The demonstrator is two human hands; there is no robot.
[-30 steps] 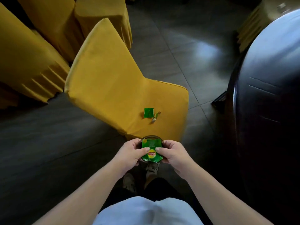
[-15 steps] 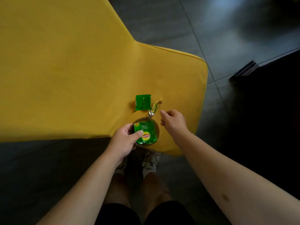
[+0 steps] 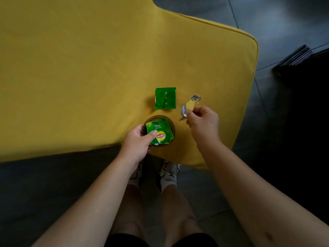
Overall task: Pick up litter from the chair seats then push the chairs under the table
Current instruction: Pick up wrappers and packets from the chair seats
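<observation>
Head view: right hand [image 3: 203, 124] fingers pinch silver foil scrap [image 3: 188, 106] above yellow seat [image 3: 89, 68]; left hand [image 3: 138, 142] grips cup [image 3: 171, 126], thumb pinning Lipton wrapper [image 3: 160, 133]. Green packet [image 3: 165, 98] remains: light, crinkly, best pinched at an edge.

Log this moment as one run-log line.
left hand: holds glass cup with Lipton wrapper | right hand: pinches silver wrapper scrap | green packet: on chair seat

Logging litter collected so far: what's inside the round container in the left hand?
A green Lipton packet fills the container, pinned by the left hand thumb. Anything beneath the packet is covered.
</observation>
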